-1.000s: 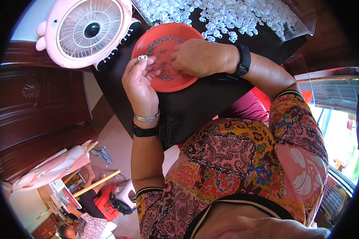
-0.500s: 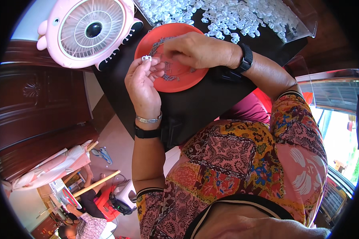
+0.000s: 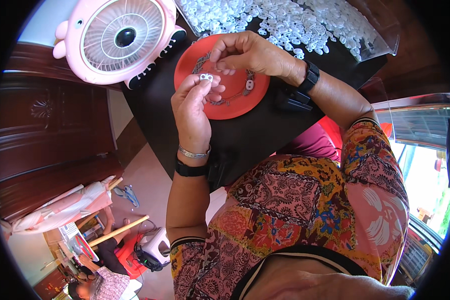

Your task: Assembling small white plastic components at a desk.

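Note:
My left hand [image 3: 192, 110] is raised over the near edge of a red plate [image 3: 232, 102] and pinches a small white two-hole plastic piece [image 3: 206, 77] between thumb and fingertips. My right hand [image 3: 252, 52] hovers over the plate's far side, fingers curled together close to the left hand's piece; whether it holds anything is hidden. On the plate lie one white piece [image 3: 248, 86] and some small dark metal parts [image 3: 220, 101]. The plate rests on a black table [image 3: 265, 130].
A heap of several white plastic pieces [image 3: 290, 20] lies on clear plastic sheeting at the table's far side. A pink desk fan [image 3: 120, 40] stands at the far left corner. A dark wooden cabinet [image 3: 45, 130] is on the left. Another person [image 3: 102, 285] sits below left.
My right hand lifted off the plate and came closer to the left hand. The left hand kept its white piece and shifted slightly toward the plate.

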The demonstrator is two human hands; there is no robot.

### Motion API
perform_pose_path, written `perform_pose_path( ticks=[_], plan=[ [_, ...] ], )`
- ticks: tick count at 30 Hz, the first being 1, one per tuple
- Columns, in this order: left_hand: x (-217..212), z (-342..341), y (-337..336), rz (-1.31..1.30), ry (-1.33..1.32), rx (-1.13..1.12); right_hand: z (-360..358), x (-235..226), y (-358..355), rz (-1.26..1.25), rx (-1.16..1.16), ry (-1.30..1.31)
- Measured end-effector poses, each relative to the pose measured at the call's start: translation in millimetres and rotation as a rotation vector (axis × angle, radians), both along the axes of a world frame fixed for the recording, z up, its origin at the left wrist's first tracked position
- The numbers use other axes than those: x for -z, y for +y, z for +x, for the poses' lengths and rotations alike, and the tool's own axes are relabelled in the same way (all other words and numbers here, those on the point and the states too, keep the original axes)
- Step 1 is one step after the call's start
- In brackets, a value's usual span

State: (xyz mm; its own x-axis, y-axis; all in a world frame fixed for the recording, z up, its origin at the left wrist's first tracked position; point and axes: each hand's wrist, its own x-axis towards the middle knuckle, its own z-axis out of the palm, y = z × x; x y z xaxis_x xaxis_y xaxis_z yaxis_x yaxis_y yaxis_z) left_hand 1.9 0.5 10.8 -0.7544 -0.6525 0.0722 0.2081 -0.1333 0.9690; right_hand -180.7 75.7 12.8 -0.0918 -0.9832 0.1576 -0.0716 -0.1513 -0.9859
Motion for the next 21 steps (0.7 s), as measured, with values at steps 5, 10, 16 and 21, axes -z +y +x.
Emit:
perform_pose_path(
  ticks=[5,10,16,21],
  plan=[
    [-0.1,-1.7,0.6,0.04,-0.01,-0.011,1.7,1.8,-1.4,-0.035,0.019,-0.073],
    [2.1,-3.4,1.6,0.08,-0.013,0.03,4.7,2.7,-0.8,-0.082,0.015,-0.043],
    [6.0,-4.0,3.8,0.126,-0.03,0.041,12.9,2.8,0.0,-0.11,0.031,-0.1],
    [7.1,-4.2,3.7,0.181,0.08,0.012,19.9,-2.6,5.5,-0.255,0.136,0.302]
  ],
)
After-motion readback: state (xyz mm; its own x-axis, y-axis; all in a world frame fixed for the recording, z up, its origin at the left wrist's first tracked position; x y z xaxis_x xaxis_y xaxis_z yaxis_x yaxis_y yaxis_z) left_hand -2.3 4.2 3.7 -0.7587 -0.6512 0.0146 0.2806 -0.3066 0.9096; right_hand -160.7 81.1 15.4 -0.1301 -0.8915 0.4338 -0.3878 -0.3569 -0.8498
